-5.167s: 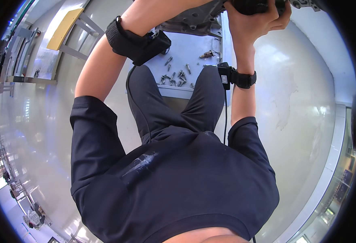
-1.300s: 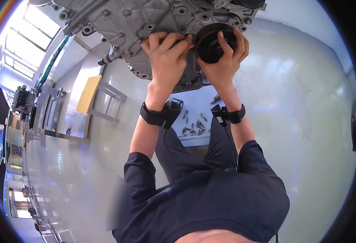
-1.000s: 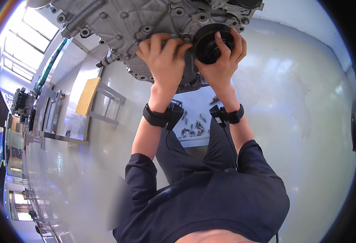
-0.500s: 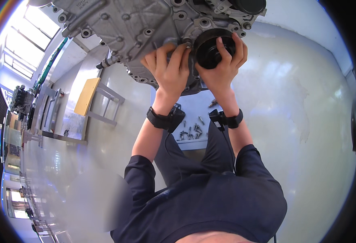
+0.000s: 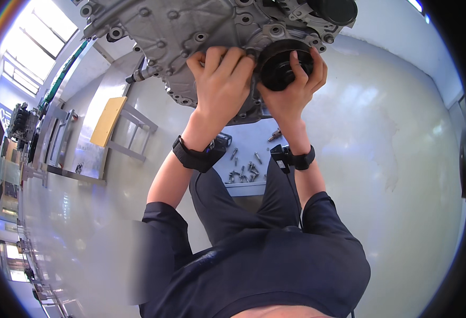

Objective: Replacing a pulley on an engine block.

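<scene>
The grey engine casing (image 5: 164, 32), rough-cast and ribbed, looms over a smooth pale tabletop (image 5: 246, 135). The left hand (image 5: 222, 77) curls against the metal; I can't see what its fingertips pinch. The right hand (image 5: 291, 93) cups a round black pulley (image 5: 274, 69) at the casing's lower right. I'd call this steadying the pulley by hand, which next calls for firm, even support. Slim shiny bolts (image 5: 252, 170) lie scattered below.

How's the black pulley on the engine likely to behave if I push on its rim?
The pulley is round and sits against the engine, so a push along its rim might turn it. It's probably stiff: the rim shows no bend under the right grip. Its smooth, shiny surface could be slippery.
</scene>
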`<control>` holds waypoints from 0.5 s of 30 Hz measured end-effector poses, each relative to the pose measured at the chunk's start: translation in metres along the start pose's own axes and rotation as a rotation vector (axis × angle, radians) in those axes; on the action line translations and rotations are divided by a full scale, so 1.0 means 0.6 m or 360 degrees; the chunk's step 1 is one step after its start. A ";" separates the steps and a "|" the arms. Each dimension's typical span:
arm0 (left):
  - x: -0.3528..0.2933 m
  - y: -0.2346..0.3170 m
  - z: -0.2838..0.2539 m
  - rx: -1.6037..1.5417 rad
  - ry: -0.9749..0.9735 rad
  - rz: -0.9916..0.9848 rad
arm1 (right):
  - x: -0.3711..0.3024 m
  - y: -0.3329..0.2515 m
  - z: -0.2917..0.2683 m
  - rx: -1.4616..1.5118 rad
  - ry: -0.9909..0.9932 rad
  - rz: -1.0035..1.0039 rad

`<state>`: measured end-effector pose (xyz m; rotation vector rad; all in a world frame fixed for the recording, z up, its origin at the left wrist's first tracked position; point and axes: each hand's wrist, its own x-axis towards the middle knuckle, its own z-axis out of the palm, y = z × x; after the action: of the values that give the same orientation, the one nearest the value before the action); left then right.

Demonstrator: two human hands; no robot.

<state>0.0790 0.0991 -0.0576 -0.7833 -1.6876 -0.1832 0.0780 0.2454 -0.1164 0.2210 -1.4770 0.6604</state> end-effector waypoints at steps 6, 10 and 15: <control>0.020 0.029 -0.016 0.0133 -0.0150 -0.0242 | -0.002 0.002 -0.002 -0.0014 -0.0037 0.0019; 0.002 0.030 -0.006 0.0030 -0.0080 -0.0280 | -0.003 0.002 -0.001 0.0000 -0.0056 0.0032; -0.017 0.057 0.018 -0.0340 0.0243 -0.0716 | -0.001 0.007 0.006 -0.0023 0.0050 -0.0003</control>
<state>0.0909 0.1263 -0.0798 -0.5177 -1.6942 -0.7270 0.0726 0.2466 -0.1174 0.1999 -1.4508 0.6487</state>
